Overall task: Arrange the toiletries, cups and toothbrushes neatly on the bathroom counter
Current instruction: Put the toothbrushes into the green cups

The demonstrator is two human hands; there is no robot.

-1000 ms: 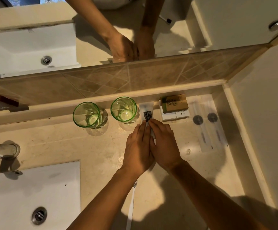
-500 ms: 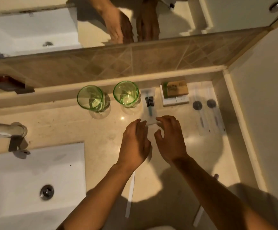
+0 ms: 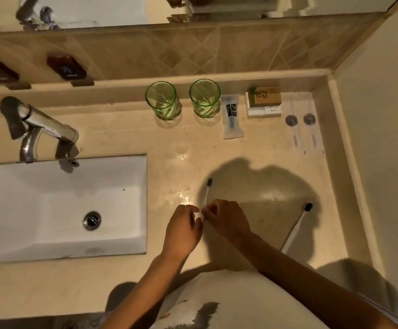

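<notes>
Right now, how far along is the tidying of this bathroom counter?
Done: two green cups, a sachet, stacked boxes and two flat packets line the back. In hand: both hands pinch one toothbrush. Left: the second toothbrush lies loose.

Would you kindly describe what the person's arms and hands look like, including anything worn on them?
Both forearms are bare right to the lower edge of the picture: no sleeves show. The left hand and right hand wear no gloves, and no watch, bracelet or ring is visible. The wrists are bare too. Below the arms a light-coloured garment with a dark printed patch shows on the body.
</notes>
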